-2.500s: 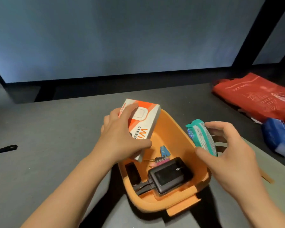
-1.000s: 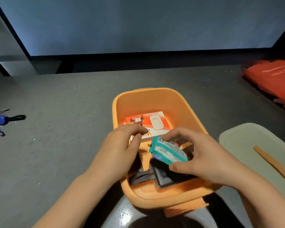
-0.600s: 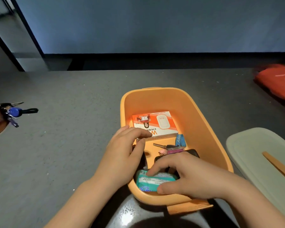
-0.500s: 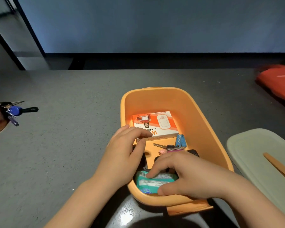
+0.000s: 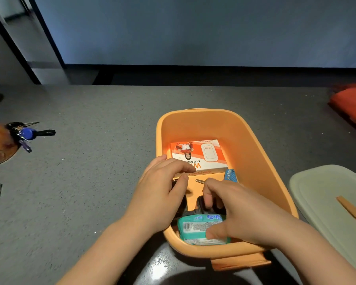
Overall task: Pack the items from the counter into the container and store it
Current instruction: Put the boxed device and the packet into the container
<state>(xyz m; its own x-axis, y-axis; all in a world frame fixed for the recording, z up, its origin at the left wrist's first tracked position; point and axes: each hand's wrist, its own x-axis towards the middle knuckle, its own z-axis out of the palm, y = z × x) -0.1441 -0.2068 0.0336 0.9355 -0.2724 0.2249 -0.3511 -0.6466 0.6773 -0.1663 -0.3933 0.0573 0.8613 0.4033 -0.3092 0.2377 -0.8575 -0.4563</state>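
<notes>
Head view: right hand [image 5: 238, 210] presses teal pack [image 5: 199, 230] into bin [image 5: 261, 161], near end; left hand [image 5: 162, 194] loosely curled, empty, beside box [image 5: 199, 157].

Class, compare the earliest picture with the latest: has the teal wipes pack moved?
Yes. The teal wipes pack went from the air outside the orange tub's right rim down into its near end, under the right hand.

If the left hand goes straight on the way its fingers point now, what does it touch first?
Most likely the orange-and-white Wi-Fi box lying in the orange container: the left hand points at its near edge, though depth is unclear.
</notes>
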